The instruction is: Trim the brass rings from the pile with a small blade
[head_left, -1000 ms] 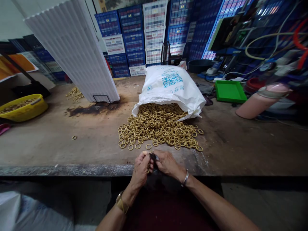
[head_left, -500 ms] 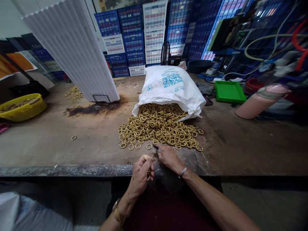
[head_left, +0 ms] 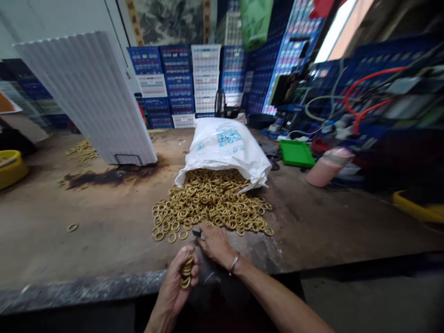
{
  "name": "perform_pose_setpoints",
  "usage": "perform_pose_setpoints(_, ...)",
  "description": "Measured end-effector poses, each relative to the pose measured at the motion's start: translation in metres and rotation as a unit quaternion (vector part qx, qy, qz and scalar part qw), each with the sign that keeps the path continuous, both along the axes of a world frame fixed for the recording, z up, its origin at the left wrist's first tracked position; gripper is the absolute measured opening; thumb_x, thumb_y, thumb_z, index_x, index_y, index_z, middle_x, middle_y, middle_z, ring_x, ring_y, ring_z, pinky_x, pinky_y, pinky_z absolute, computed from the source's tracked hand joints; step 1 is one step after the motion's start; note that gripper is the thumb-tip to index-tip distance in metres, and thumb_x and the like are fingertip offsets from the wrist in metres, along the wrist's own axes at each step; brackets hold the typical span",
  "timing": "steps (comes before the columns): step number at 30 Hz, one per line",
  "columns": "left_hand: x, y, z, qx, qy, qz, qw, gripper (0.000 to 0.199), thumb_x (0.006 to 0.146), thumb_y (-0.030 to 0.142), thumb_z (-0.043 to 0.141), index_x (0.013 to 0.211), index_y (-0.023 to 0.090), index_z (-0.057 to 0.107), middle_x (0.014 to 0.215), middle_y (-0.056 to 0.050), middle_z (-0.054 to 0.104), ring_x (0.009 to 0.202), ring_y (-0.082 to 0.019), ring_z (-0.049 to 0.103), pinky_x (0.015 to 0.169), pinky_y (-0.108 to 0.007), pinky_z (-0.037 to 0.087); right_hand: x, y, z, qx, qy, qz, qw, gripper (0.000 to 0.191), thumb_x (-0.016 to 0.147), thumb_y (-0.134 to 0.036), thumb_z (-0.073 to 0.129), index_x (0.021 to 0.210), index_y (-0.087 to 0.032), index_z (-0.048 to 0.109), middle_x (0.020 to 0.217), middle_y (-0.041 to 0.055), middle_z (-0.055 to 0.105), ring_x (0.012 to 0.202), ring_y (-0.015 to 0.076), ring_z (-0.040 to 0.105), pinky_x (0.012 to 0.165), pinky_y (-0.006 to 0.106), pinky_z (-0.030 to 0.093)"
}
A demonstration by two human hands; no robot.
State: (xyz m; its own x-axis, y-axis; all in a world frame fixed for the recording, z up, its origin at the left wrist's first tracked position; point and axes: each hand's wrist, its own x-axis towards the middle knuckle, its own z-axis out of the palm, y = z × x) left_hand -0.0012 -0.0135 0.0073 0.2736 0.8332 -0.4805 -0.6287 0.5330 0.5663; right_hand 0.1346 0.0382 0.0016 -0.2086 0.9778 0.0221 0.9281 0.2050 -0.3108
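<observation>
Brass-coloured rings (head_left: 215,203) spill in a heap from the mouth of a white woven sack (head_left: 222,145) onto the wooden table. Near the table's front edge, my left hand (head_left: 180,273) is closed round several rings stacked in its palm. My right hand (head_left: 213,243) reaches to the front of the heap, its fingers together beside a small black object (head_left: 197,233). Whether that object is held or worn on a finger is too small to tell. A silver bracelet circles my right wrist.
A tall white corrugated panel (head_left: 93,101) leans in a wire stand at the left, by a small ring pile (head_left: 82,151). One ring (head_left: 72,227) lies alone. A green tray (head_left: 297,153) and pink bottle (head_left: 329,166) stand at the right. Blue crates (head_left: 176,83) rise behind.
The view has turned up and to the right. My left hand has rolled palm up, showing the rings in it. One loose ring at the heap's front is no longer seen there.
</observation>
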Motion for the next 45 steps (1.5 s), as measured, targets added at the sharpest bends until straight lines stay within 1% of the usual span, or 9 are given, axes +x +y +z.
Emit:
perform_pose_setpoints(8,-0.002,0.015,-0.002,-0.065,-0.002,0.010,0.998,0.028,0.051,0.028,0.075,0.067,0.015,0.055,0.064,0.000,0.053,0.047,-0.006,0.044,0.036,-0.015,0.031,0.004,0.003,-0.010,0.019,0.012,-0.001,1.000,0.034,0.075,-0.037,0.049,0.102,-0.017,0.047,0.086,0.0064,0.064,0.078,0.0223,0.059,0.061,0.028,0.036)
perform_pose_setpoints(13,-0.003,0.021,-0.008,-0.020,0.106,-0.002,0.994,0.040,0.048,0.039,0.076,0.076,0.016,0.058,0.059,0.000,0.055,0.045,-0.008,0.047,0.035,-0.016,0.033,0.011,-0.002,-0.014,0.035,0.063,0.003,0.997,0.020,0.074,-0.024,0.047,0.093,-0.020,0.049,0.079,0.0023,0.062,0.073,0.0174,0.057,0.058,0.024,0.032)
perform_pose_setpoints(17,0.001,0.023,-0.021,0.025,0.199,-0.006,0.980,0.055,0.046,0.050,0.073,0.086,0.015,0.059,0.055,0.002,0.055,0.040,-0.008,0.045,0.034,-0.018,0.033,0.018,-0.011,-0.010,0.039,0.163,0.020,0.986,0.010,0.077,-0.025,0.046,0.086,-0.021,0.048,0.070,-0.0018,0.058,0.063,0.0123,0.053,0.055,0.021,0.030)
perform_pose_setpoints(24,0.024,0.022,-0.028,0.066,0.258,-0.042,0.963,0.058,0.051,0.058,0.066,0.089,0.016,0.055,0.050,0.005,0.050,0.034,-0.007,0.041,0.031,-0.016,0.029,0.024,-0.023,0.000,0.037,0.246,0.024,0.968,0.009,0.077,-0.027,0.047,0.082,-0.020,0.048,0.065,-0.0022,0.053,0.057,0.0109,0.047,0.053,0.020,0.030)
perform_pose_setpoints(28,0.027,0.021,-0.022,0.106,0.312,-0.038,0.943,0.045,0.062,0.056,0.059,0.083,0.017,0.054,0.052,0.005,0.049,0.038,-0.006,0.043,0.033,-0.014,0.030,0.022,-0.023,0.001,-0.015,0.338,0.007,0.941,0.010,0.078,-0.028,0.046,0.077,-0.019,0.048,0.061,-0.0037,0.048,0.055,0.0092,0.043,0.052,0.019,0.031)
perform_pose_setpoints(34,0.028,0.013,-0.007,0.177,0.379,-0.024,0.908,0.034,0.071,0.049,0.053,0.083,0.017,0.055,0.054,0.004,0.049,0.042,-0.007,0.045,0.036,-0.014,0.033,0.020,-0.022,-0.002,-0.095,0.479,-0.072,0.870,0.012,0.073,-0.028,0.047,0.068,-0.018,0.045,0.057,-0.0057,0.042,0.052,0.0069,0.040,0.049,0.017,0.033)
perform_pose_setpoints(37,0.031,0.011,-0.006,0.199,0.368,-0.022,0.908,0.033,0.072,0.047,0.052,0.085,0.017,0.056,0.056,0.004,0.049,0.042,-0.006,0.044,0.037,-0.015,0.034,0.022,-0.023,-0.002,-0.195,0.524,-0.087,0.825,0.022,0.076,-0.040,0.043,0.072,-0.019,0.044,0.053,-0.0071,0.043,0.038,0.0053,0.034,0.037,0.017,0.027)
perform_pose_setpoints(39,0.033,0.010,-0.006,0.199,0.353,-0.027,0.914,0.032,0.072,0.046,0.052,0.085,0.016,0.056,0.058,0.004,0.050,0.043,-0.006,0.045,0.037,-0.015,0.034,0.023,-0.023,-0.003,-0.223,0.539,-0.087,0.807,0.026,0.075,-0.044,0.043,0.073,-0.018,0.044,0.053,-0.0069,0.045,0.034,0.0047,0.033,0.033,0.016,0.023)
perform_pose_setpoints(45,0.033,0.010,-0.001,0.161,0.271,-0.081,0.946,0.034,0.072,0.049,0.052,0.080,0.015,0.050,0.060,0.003,0.050,0.043,-0.005,0.043,0.037,-0.014,0.032,0.023,-0.020,-0.005,-0.155,0.530,-0.095,0.828,0.020,0.071,-0.037,0.049,0.067,-0.017,0.047,0.047,-0.0075,0.043,0.037,0.0041,0.035,0.036,0.015,0.028)
